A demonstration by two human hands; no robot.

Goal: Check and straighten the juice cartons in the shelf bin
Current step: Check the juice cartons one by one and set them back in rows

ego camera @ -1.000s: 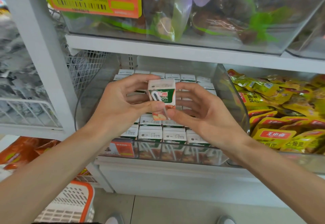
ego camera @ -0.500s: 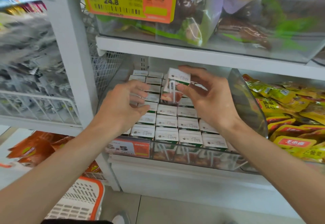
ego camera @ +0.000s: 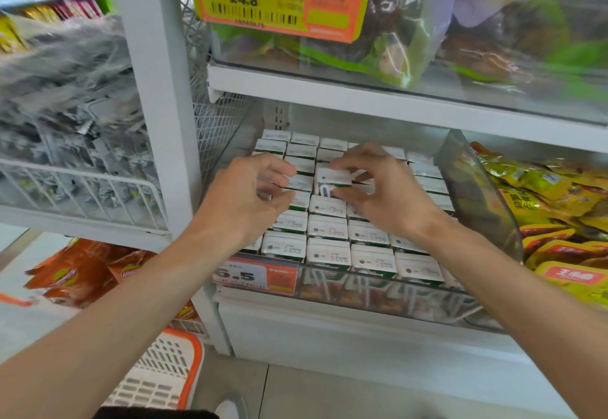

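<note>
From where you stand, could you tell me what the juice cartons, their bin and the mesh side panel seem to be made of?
The juice cartons: coated paperboard, it seems, with crisp folded edges and printed matte white tops. The bin: clear rigid plastic, probably acrylic; the cartons show through its glossy front wall. The side panel: white-coated metal mesh, judging by its thin open lattice.

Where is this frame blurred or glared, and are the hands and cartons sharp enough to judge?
Head view: motion smear across the left-shelf packets; upper bags soft; reflections on the clear bin front; wide-angle bowing at edges; cartons, left hand and right hand reasonably sharp.
</note>
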